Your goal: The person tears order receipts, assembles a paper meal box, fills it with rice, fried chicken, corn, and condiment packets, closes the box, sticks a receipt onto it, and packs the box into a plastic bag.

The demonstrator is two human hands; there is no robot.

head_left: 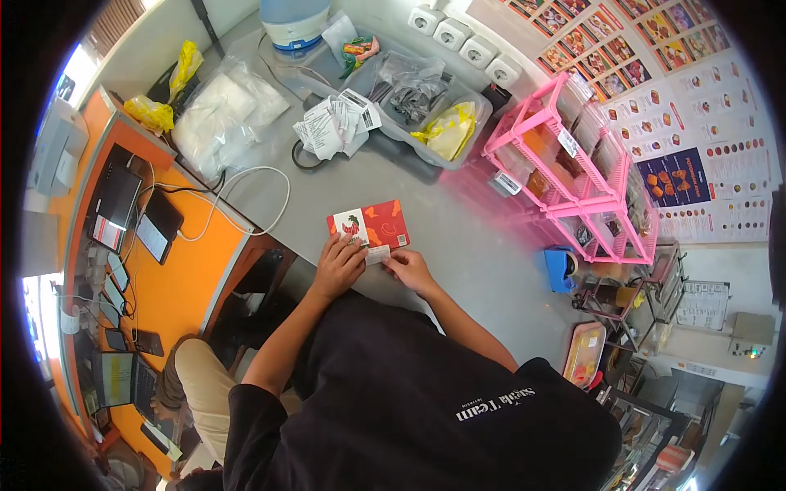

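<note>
A flat red-and-white printed box or packet point(386, 221) lies on the grey counter, close in front of my body. My left hand point(340, 266) rests on its lower left part, fingers stretched over the white panel. At the packet's near edge is a small white paper label point(377, 254), between my two hands. My right hand point(411, 270) pinches the label's right end with thumb and finger. Whether the label is stuck to the packet I cannot tell.
Behind the packet lie printed paper slips point(332, 127) beside a grey plastic bin point(409, 135) with bags in it. A pink rack point(573, 200) stands to the right. White plastic bags point(221, 114) and a looped white cable point(278, 170) are on the left, near an orange desk point(201, 209).
</note>
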